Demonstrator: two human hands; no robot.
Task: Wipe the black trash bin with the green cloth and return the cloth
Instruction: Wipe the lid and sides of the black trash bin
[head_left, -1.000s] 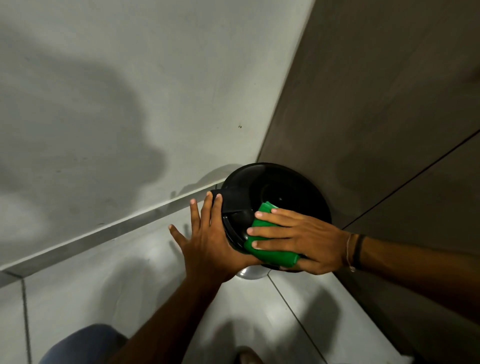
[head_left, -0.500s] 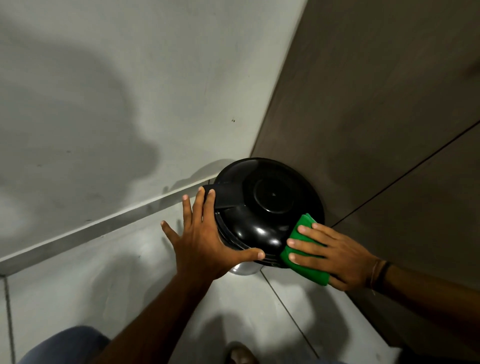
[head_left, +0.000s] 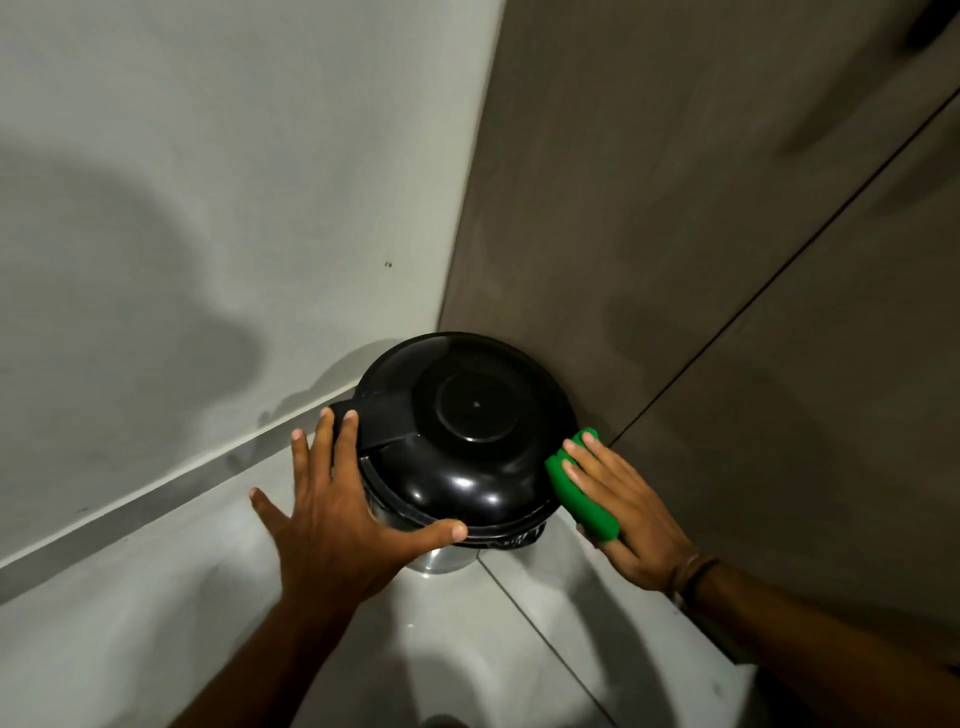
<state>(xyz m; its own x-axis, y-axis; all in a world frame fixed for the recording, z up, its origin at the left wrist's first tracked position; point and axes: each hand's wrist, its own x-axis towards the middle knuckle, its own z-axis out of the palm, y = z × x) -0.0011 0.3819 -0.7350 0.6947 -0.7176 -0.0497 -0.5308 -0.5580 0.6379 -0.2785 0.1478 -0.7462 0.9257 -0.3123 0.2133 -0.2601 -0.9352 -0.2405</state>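
Observation:
The black trash bin (head_left: 467, 431) stands in a floor corner, seen from above, its round glossy lid shut and a shiny metal body showing below the lid. My left hand (head_left: 337, 519) lies flat against the bin's left side, fingers spread, thumb along the lid's front rim. My right hand (head_left: 623, 514) presses the folded green cloth (head_left: 579, 488) against the right side of the lid rim. Most of the cloth shows beyond my fingers.
A pale wall (head_left: 208, 208) with a grey skirting strip (head_left: 156, 499) runs behind and left of the bin. A brown panelled wall (head_left: 727, 260) closes the right side. The floor (head_left: 545, 649) is light tile with a dark joint line.
My right hand has slid the green cloth from the front of the lid around to its right side. My left hand's thumb has come onto the front rim.

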